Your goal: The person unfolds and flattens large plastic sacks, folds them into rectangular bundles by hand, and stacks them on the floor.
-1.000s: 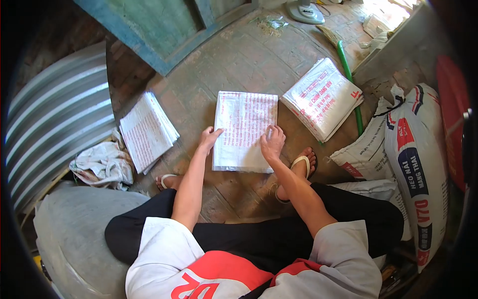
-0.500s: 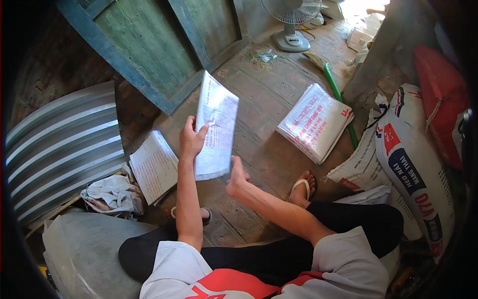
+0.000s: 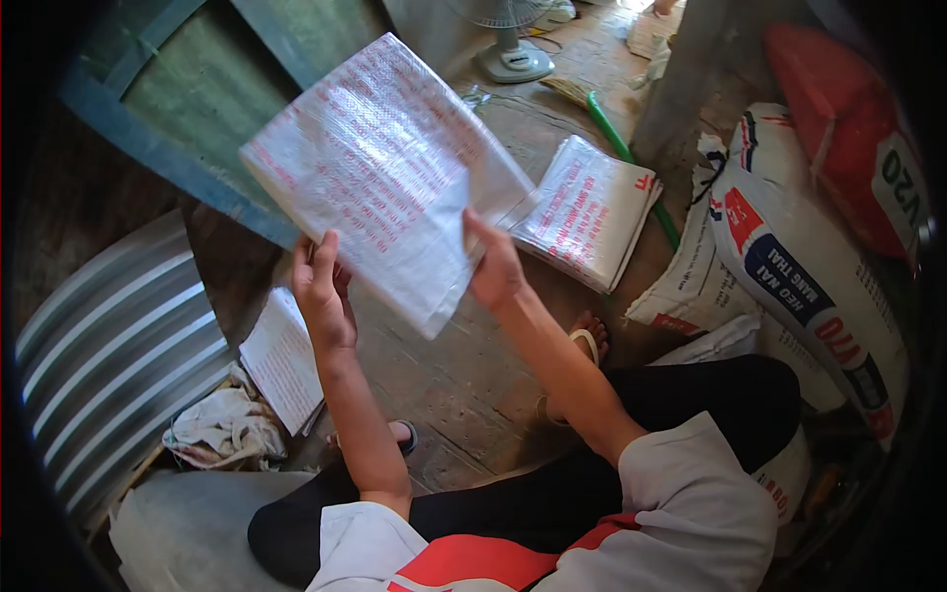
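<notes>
A folded white woven plastic sack (image 3: 365, 168) with red print is held up in front of me, tilted, its face toward me. My left hand (image 3: 326, 291) grips its lower left edge, some fingers hidden behind it. At the lower right edge, my right hand (image 3: 496, 266) is closed on the sack with the thumb on the near face. Beyond my right hand lies a stack of folded printed sacks (image 3: 587, 212) on the floor. A second pile of printed sacks (image 3: 283, 365) rests beside my left forearm.
Full feed bags (image 3: 789, 266) and a red bag (image 3: 838, 128) lean on the right. A green-handled broom (image 3: 612, 128) lies behind the stack, near a fan (image 3: 513, 59). Corrugated metal (image 3: 118, 355) and a crumpled cloth (image 3: 227, 429) are on the left, below a blue-green wooden door (image 3: 197, 89).
The sack has turned from a narrow, upright fold to a wider, tilted face, raised higher. My right hand has moved up and taken hold of its edge. The view has shifted.
</notes>
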Motion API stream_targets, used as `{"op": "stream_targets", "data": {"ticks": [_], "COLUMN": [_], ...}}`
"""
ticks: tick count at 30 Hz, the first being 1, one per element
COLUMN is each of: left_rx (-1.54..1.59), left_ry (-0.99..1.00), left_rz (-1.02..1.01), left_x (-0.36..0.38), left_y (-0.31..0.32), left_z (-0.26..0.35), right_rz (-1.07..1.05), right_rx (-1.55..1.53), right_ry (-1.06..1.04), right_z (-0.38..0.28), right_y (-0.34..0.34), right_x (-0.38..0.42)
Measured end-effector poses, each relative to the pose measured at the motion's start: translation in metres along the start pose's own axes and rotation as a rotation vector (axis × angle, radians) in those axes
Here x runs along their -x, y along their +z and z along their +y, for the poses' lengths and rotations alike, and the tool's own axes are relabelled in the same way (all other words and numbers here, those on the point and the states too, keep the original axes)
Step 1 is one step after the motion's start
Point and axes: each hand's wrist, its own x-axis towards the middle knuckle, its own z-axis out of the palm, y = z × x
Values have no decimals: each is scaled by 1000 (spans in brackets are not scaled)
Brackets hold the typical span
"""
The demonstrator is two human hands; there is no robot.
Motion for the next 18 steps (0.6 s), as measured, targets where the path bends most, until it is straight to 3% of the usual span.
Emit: {"op": "stream_targets", "data": {"ticks": [2,4,5,8,12,18], "left_rx": [-37,18,-20,-43,-91,-93], "left_ry": [-76,-145,-161,-208,-261,-226], "left_rz": [-65,-162,-194,-230,-265,-247], "left_x": [2,8,8,10,17,17], "left_y": [8,21,22,25,33,34], "left_z": [-8,-12,-18,-31,-32,-38], "right_rz": [21,171,241,322,522,633], "right_rx": [148,174,112,89,-209,-469], "right_ry": [-325,-512,-471,-686,-564,-633], "right_z": [-32,-64,-81,-103,-104,-100], "right_y": [-9,-35,-49,-106,-231,-225], "right_x": [-7,-20,-21,-31,-55,-50]}}
